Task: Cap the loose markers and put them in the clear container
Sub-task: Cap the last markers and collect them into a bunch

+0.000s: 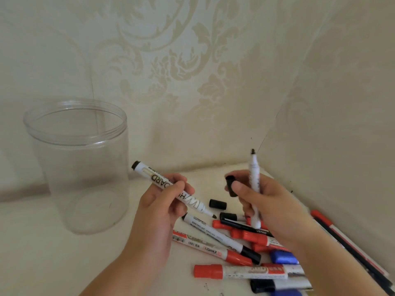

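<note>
1. Cream wallpaper with a pale floral pattern covers two walls that meet in a corner at the far right of the pale counter.
2. Toward the far left edge of the counter stands the clear container, upright, open at the top, with nothing visible inside it.
3. The left hand hovers above the middle of the counter, its grip curled round a white whiteboard marker. This marker lies tilted, its black end cap up toward the container and its bare dark tip pointing down to the right.
4. The right hand is just beside it, toward the corner. Its grip holds two things: a second white marker standing nearly upright with its uncapped dark tip at the top, and a black cap pinched between thumb and forefinger, open end up.
5. Another loose black cap lies on the counter between the two hands.
6. Below the hands, toward the near right edge, lies a heap of markers: red-capped, black-capped and blue-capped ones crossing each other, partly hidden by the right forearm.
7. One red-capped marker lies nearly level at the front of the heap.
8. Along the right wall, two thin pens lie side by side, one of them with a red end.
</note>
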